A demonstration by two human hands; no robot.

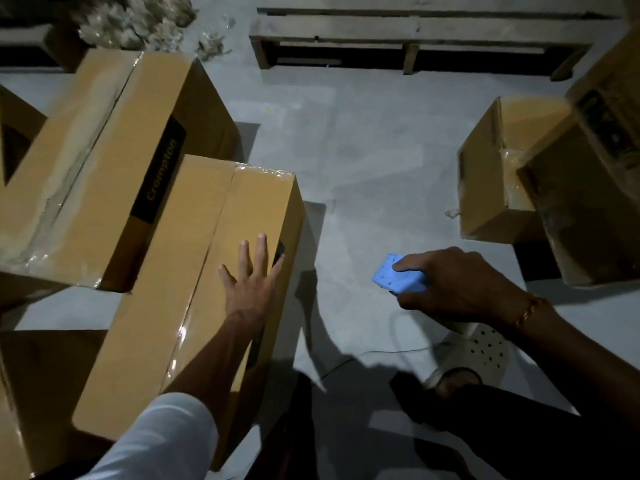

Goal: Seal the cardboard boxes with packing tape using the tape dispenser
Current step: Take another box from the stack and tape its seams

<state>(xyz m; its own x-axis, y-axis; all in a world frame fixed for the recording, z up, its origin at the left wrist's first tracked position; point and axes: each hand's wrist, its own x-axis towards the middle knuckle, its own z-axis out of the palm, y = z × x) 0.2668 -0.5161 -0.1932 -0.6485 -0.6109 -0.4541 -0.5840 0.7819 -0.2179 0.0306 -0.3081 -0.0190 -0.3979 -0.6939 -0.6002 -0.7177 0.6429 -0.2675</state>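
On top of the long tan cardboard box [194, 289] nearest the person, a strip of clear glossy tape already ran down the centre seam, so that one looked pretty much sealed. The left hand [251, 282] lay flat on the lid with its fingers [262, 251] straight and spread, gripping nothing, just pressing. The right hand [457, 282] was off to the side over the grey concrete floor [363, 150], fingers curled round the light blue plastic tape dispenser [398, 277].

My guess was the smart move would be to rub the tape down firmly along the seam and over the far edge, then carry the dispenser to the next box.

Just behind sat a bigger brown carton with a black "Crompton" label [114, 161], its top seam showing scruffy tape. Well apart to the right, a cluster of smaller brown boxes [502, 174] sat partly in shadow; I couldn't tell if those were sealed. A wooden pallet [415, 39] lay at the far end, a white perforated clog [481, 351] was underfoot, and the dim light wouldn't help.
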